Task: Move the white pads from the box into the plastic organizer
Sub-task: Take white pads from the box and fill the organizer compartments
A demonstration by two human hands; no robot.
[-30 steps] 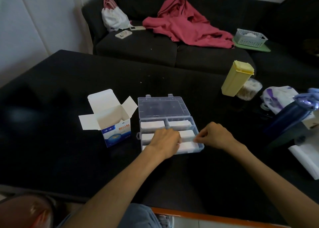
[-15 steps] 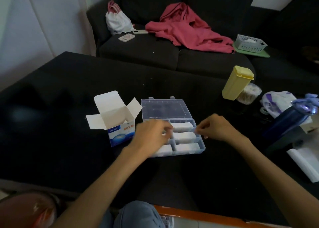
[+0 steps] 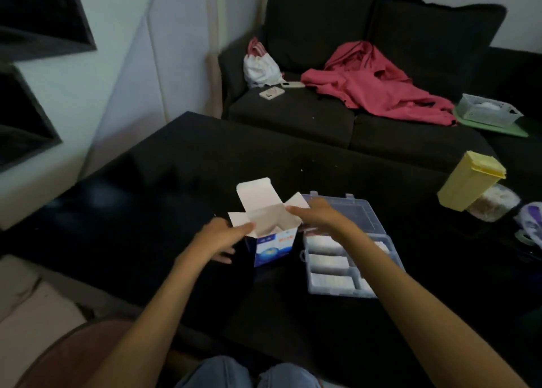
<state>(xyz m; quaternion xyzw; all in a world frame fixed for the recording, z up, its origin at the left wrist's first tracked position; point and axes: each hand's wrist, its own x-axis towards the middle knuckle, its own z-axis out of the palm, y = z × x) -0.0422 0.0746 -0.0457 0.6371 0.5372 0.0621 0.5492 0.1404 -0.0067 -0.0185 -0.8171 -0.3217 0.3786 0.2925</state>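
Now, from the head camera, the box [image 3: 268, 235] stands on the black table [image 3: 146, 197] with its flaps open. The plastic organizer [image 3: 349, 258] lies just to the right of the box, lid back. The left hand [image 3: 223, 236] is at the left side of the box, fingers reaching out to a flap, thumb lower; it looks open, and I cannot tell if it grips yet. The right hand [image 3: 318, 213] is at the right flap of the box, fingers long and loose, holding nothing. White pads [image 3: 328, 263] already fill several slots of the organizer. Inside the box I cannot see pads. So I think most of the job is done, and the hands are checking for more.
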